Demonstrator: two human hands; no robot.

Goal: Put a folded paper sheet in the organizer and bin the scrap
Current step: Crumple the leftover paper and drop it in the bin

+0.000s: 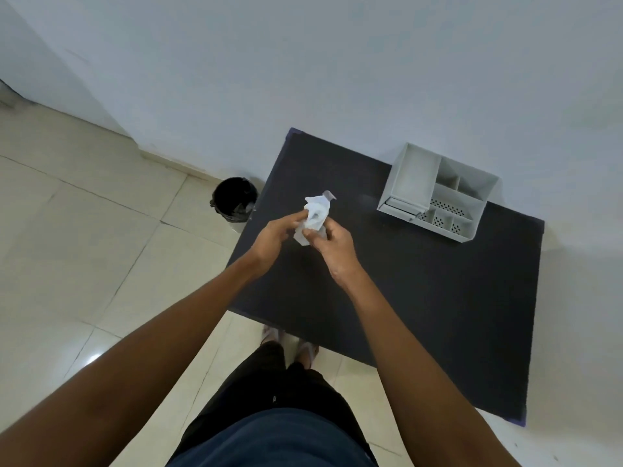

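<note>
A crumpled white paper scrap (316,214) is held above the left part of the dark table (421,298). My left hand (274,237) grips its left side and my right hand (333,244) pinches its lower right part. A grey desk organizer (438,193) with several compartments stands at the table's far right, against the wall. A small black bin (235,198) with a dark liner sits on the floor just left of the table's far left edge. I cannot make out a folded sheet in the organizer.
The white wall runs behind the table and bin. Beige floor tiles (84,247) spread to the left. My legs and feet (290,345) stand at the table's near left edge.
</note>
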